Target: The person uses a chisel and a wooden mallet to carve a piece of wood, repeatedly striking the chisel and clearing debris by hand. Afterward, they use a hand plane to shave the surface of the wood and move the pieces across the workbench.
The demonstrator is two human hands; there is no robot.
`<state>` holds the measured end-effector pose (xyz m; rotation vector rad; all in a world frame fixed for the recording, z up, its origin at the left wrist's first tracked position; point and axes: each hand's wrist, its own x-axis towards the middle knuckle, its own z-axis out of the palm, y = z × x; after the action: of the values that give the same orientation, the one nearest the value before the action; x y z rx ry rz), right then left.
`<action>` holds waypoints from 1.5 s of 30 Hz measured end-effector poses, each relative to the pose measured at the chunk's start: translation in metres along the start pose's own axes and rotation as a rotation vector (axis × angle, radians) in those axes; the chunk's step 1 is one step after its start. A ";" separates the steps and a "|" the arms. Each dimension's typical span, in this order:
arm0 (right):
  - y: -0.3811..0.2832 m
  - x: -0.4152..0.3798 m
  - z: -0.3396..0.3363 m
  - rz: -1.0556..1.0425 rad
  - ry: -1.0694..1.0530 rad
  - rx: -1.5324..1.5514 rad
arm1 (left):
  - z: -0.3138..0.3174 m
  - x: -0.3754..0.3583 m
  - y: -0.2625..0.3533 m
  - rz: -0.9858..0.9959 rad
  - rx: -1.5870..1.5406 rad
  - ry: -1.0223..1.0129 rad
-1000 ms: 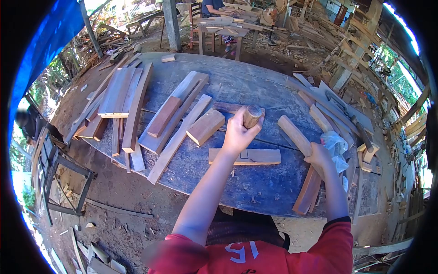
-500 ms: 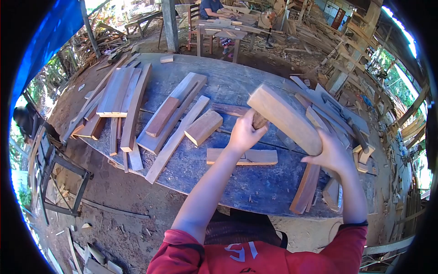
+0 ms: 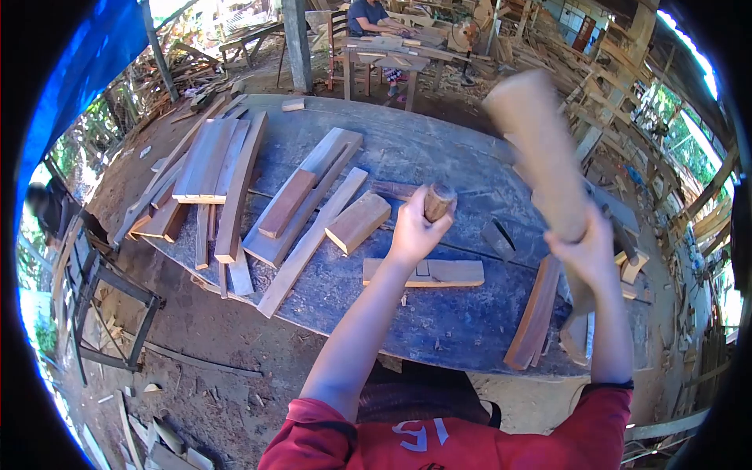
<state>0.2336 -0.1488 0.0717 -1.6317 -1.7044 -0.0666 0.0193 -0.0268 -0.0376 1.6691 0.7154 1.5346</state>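
My left hand (image 3: 421, 225) is closed around a round wooden chisel handle (image 3: 439, 202), its butt end pointing up; the blade is hidden. In my right hand (image 3: 583, 247) is a thick wooden mallet (image 3: 540, 149), a rounded club-like block, gripped at its lower end and raised to the right, blurred by motion. Below my left hand lies a short wooden block (image 3: 450, 272) with a rectangle marked on it. A thicker wood block (image 3: 359, 222) is left of that hand. Between the hands, a small dark flat piece (image 3: 498, 239) rests on the table.
Several boards (image 3: 211, 160) and long strips lie on the left of the blue worn table (image 3: 439, 329). More wood pieces (image 3: 535, 313) are at the right edge. A metal frame stand (image 3: 117, 313) stands at left. Behind, a person (image 3: 368, 17) sits at another table.
The mallet has swung up and to the right, away from the chisel handle, and now stands more upright. My left hand keeps its hold on the handle.
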 end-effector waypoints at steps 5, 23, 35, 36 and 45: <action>-0.001 0.000 0.010 -0.208 0.122 -0.098 | 0.001 0.002 0.005 -0.010 0.066 -0.008; 0.002 -0.010 -0.009 0.083 0.110 0.067 | -0.004 -0.002 0.003 0.007 0.008 0.026; -0.015 -0.019 -0.002 -0.042 -0.212 -0.254 | -0.001 -0.002 0.005 0.010 0.010 0.057; -0.013 -0.016 -0.002 0.032 -0.526 -0.408 | -0.001 -0.003 0.002 0.011 -0.007 0.055; -0.039 -0.011 -0.005 0.009 -0.556 -0.411 | 0.000 -0.006 -0.008 -0.052 -0.007 0.027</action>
<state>0.2011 -0.1677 0.0870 -2.0990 -2.2073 0.0512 0.0189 -0.0267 -0.0478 1.6150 0.7614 1.5239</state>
